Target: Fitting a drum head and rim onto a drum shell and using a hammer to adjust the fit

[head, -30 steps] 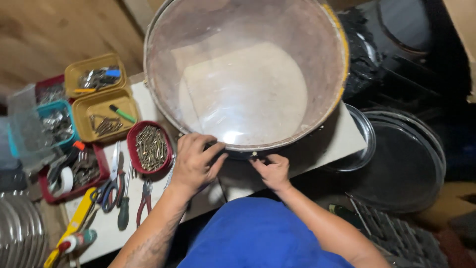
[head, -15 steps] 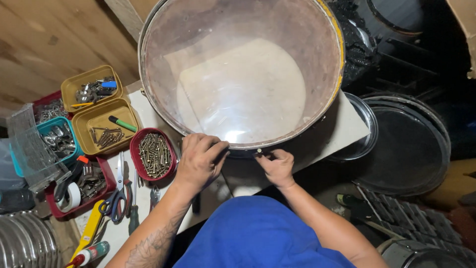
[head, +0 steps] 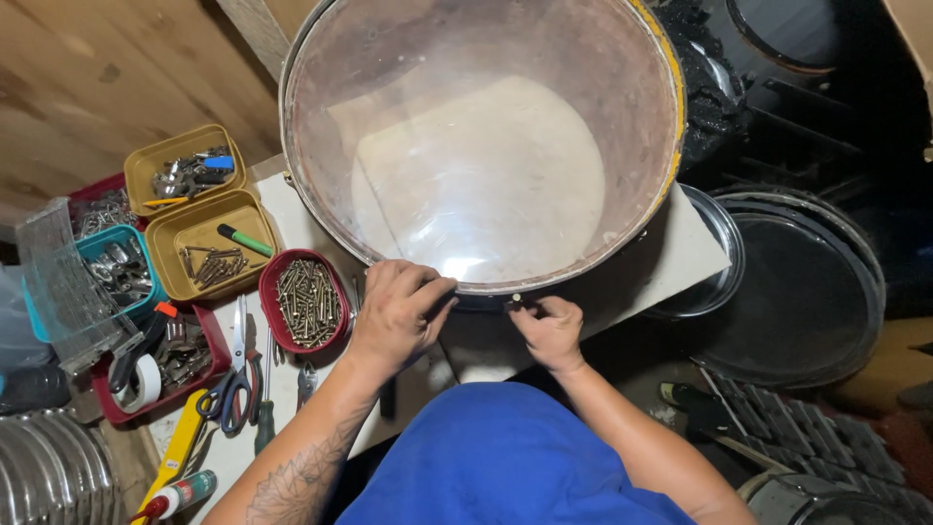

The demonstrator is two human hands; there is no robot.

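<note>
At the near rim of the big drum [head: 481,146] on the counter [head: 680,262], my left hand [head: 394,316] curls over the edge while my right hand [head: 549,326] pinches a small screw [head: 516,298]. Stiff, bulky shell, I'd judge; grip the rim.

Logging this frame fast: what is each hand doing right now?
Left hand: curled shut over the near rim of the drum.
Right hand: fingertips pinched on a small fastener at the rim.
</note>
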